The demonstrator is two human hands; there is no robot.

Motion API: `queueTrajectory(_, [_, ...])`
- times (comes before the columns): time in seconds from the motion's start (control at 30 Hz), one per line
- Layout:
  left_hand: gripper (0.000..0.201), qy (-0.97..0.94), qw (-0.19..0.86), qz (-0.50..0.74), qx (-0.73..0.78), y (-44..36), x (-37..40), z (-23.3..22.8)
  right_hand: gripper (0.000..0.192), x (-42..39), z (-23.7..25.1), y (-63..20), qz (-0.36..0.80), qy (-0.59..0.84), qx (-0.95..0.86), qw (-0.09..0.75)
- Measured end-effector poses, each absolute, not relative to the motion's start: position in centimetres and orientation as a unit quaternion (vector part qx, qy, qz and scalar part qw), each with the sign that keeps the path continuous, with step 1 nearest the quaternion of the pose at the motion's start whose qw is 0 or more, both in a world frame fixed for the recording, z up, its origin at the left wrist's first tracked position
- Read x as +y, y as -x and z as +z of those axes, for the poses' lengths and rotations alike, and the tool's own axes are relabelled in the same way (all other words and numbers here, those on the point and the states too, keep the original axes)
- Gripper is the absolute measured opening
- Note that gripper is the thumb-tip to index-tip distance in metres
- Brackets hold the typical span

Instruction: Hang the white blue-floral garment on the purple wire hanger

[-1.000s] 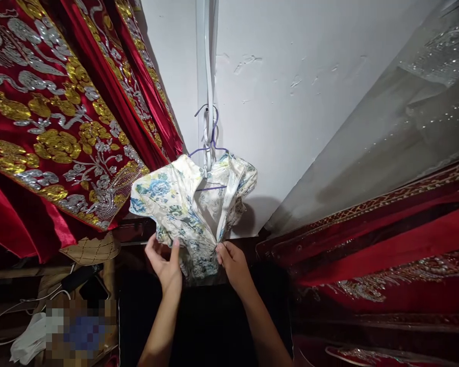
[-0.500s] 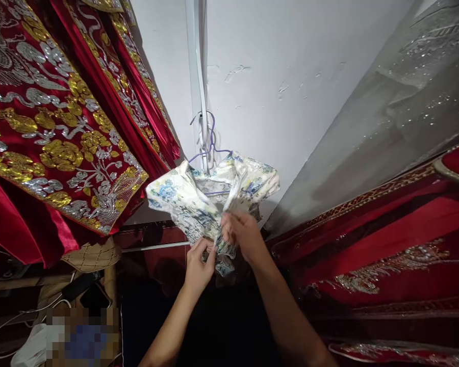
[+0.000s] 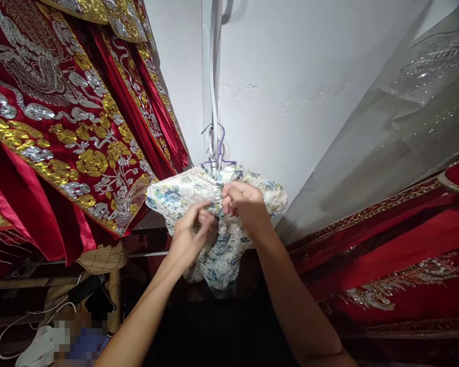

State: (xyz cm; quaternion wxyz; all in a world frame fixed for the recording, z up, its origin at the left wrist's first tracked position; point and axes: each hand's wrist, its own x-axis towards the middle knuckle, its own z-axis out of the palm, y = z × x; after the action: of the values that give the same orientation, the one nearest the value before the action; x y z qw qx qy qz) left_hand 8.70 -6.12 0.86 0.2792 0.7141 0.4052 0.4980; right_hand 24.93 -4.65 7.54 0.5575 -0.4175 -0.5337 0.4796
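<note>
A short-sleeved white blouse (image 3: 183,186) with a blue and yellow flower print hangs on a purple hanger (image 3: 221,148). Its two front edges lie close together at the chest, and the gathered lower part (image 3: 220,267) falls below my hands. My right hand (image 3: 245,204) is closed at the front edge just under the neckline, its fingertips curled in a pinch on the cloth. To the left, my left hand (image 3: 193,227) is slightly blurred, with thumb and fingers apart in front of the blouse. Both hands hide part of the front opening.
A white pole (image 3: 212,66) carries the hanger against the white wall (image 3: 283,61). Red garments with gold and silver embroidery (image 3: 95,163) hang at left; a sheer sparkly fabric (image 3: 416,102) and red beaded garments (image 3: 405,244) are at right. A wooden rack (image 3: 115,290) with cables stands lower left.
Both hands have moved up the blouse front towards the neckline. The front edges, spread apart at the neck before, now lie together. My left hand has let go of the lower edge.
</note>
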Motion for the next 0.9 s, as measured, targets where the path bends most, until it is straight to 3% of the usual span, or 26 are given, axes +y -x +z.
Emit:
queueTrajectory(0.07, [0.039, -0.697, 0.24, 0.556, 0.384, -9.2, -4.9, 4.0, 0.017, -5.0, 8.0, -24.9, 0.471, 0.422, -0.551, 0.544])
queueTrajectory(0.2, [0.015, -0.738, 0.129, 0.553, 0.364, -10.7, -3.0, 7.0, 0.02, -4.6, 7.4, -25.0, 0.416, 0.434, -0.577, 0.553])
queueTrajectory(0.3, [0.014, -0.731, 0.071, 0.578, 0.357, -11.3, -2.6, 7.4, 0.028, -3.3, 3.8, -24.9, 0.324, 0.477, -0.588, 0.568])
queueTrajectory(0.4, [0.013, -0.646, 0.052, 0.662, 0.376, -9.4, -2.1, 7.3, 0.038, -2.9, -0.9, -24.8, 0.302, 0.505, -0.625, 0.514])
queueTrajectory(0.47, [0.013, -0.552, 0.099, 0.731, 0.388, -6.5, -1.4, 6.5, 0.04, -3.6, -3.4, -24.9, 0.333, 0.512, -0.618, 0.496])
queueTrajectory(0.53, [0.015, -0.443, 0.218, 0.785, 0.374, -3.3, -0.7, 4.5, 0.035, -5.0, -5.0, -24.9, 0.377, 0.511, -0.59, 0.499])
queueTrajectory(0.6, [0.019, -0.33, 0.372, 0.79, 0.359, -1.0, -0.5, 1.3, 0.03, -6.6, -5.7, -24.8, 0.425, 0.502, -0.557, 0.506])
queueTrajectory(0.67, [0.021, -0.255, 0.451, 0.763, 0.386, -0.5, -1.2, -2.7, 0.028, -7.8, -5.9, -24.7, 0.466, 0.49, -0.526, 0.516])
queueTrajectory(0.77, [0.016, -0.337, 0.423, 0.695, 0.474, -2.2, -3.5, -8.0, 0.029, -8.9, -6.1, -24.9, 0.498, 0.474, -0.478, 0.547])
queueTrajectory(0.9, [0.013, -0.586, 0.413, 0.449, 0.533, -5.4, -6.2, -9.7, 0.033, -9.5, -6.5, -26.3, 0.493, 0.469, -0.462, 0.569])
